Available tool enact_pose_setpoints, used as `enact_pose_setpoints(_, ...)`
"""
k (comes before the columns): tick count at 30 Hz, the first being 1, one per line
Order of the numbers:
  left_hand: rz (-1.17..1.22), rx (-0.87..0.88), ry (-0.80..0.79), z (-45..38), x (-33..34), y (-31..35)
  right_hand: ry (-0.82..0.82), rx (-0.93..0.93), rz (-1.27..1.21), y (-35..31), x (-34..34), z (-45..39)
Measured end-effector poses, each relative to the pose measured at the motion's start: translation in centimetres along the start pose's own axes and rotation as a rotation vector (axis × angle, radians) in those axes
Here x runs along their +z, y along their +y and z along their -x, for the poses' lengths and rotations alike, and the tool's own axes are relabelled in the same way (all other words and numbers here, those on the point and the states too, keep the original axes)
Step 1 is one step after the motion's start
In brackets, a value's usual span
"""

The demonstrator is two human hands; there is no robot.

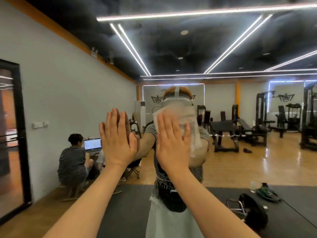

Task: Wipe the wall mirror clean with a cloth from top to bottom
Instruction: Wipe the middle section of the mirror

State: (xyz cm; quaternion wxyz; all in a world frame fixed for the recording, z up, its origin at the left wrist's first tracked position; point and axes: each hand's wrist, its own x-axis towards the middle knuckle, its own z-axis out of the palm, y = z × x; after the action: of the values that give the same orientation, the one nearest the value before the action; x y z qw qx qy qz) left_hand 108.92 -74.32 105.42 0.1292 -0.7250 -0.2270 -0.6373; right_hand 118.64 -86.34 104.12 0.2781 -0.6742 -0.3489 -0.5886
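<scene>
Right hand (171, 145), fingers straight, presses a white cloth (181, 122) flat against the wall mirror (240, 117); left hand (118, 141), grip open, rests flat on the glass just beside it.

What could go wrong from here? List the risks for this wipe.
1. The right hand presses the cloth with flat fingers, not a grip; on a downward stroke the cloth may slip or bunch.
2. The bare left hand lies flat on the mirror and will likely leave prints.
3. The cloth covers a small patch, so strips between passes may get missed.
</scene>
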Motion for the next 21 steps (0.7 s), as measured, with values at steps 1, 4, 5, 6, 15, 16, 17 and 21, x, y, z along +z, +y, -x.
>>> enact_pose_setpoints(1, 0.000, 0.003, 0.000, 0.02, 0.03, -0.03, -0.002, -0.025, 0.008, 0.02, 0.06, 0.12)
enact_pose_setpoints(4, 0.010, 0.002, 0.003, 0.01, 0.06, -0.03, -0.009, -0.026, 0.021, 0.18, -0.08, 0.05)
enact_pose_setpoints(5, 0.014, -0.001, 0.004, -0.01, 0.02, -0.01, -0.012, -0.029, 0.025, 0.09, -0.12, 0.02)
enact_pose_setpoints(6, 0.018, -0.004, 0.006, -0.04, -0.01, 0.03, -0.016, -0.034, 0.029, 0.03, -0.14, -0.01)
enact_pose_setpoints(15, 0.053, -0.011, 0.010, 0.14, -0.03, -0.06, -0.007, -0.046, 0.029, 0.09, 0.02, 0.18)
enact_pose_setpoints(16, 0.060, -0.011, 0.014, 0.11, -0.06, -0.02, -0.005, -0.048, 0.030, 0.10, 0.04, 0.16)
enact_pose_setpoints(17, 0.063, -0.012, 0.015, 0.09, -0.07, 0.00, -0.003, -0.047, 0.030, 0.08, 0.05, 0.12)
enact_pose_setpoints(21, 0.052, -0.012, 0.023, 0.18, -0.03, 0.11, -0.003, -0.053, 0.003, 0.16, -0.07, 0.10)
